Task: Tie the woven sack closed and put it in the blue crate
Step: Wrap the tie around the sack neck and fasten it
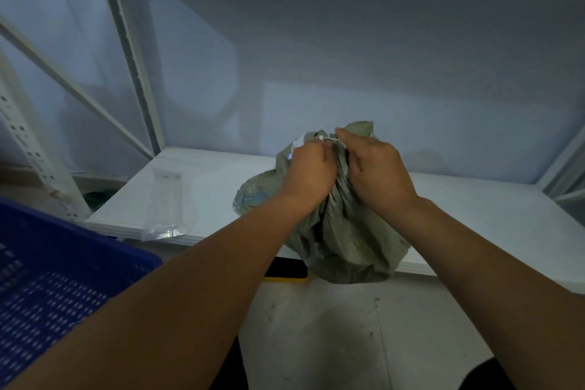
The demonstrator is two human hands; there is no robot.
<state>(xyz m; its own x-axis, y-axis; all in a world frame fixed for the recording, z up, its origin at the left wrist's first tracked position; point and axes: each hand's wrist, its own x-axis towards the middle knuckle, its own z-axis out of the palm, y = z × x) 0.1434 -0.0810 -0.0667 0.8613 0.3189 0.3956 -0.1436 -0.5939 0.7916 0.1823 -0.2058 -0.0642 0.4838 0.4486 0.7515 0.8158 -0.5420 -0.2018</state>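
A grey-green woven sack (348, 241) sits at the front edge of a white shelf board (474, 212), its lower part bulging over the edge. Its mouth is gathered into a bunched neck pointing up. My left hand (311, 172) pinches the left side of the neck and the end of a thin white tie (327, 138). My right hand (376, 168) grips the neck from the right, with its fingertips on the same tie. The blue crate (53, 288) with perforated walls stands at the lower left, partly behind my left forearm.
A clear plastic bag (164, 203) lies on the shelf board to the left of the sack. White metal shelf uprights (133, 51) rise at the left. A black and yellow object (286, 271) shows under the board's front edge. Grey floor (348, 342) lies below.
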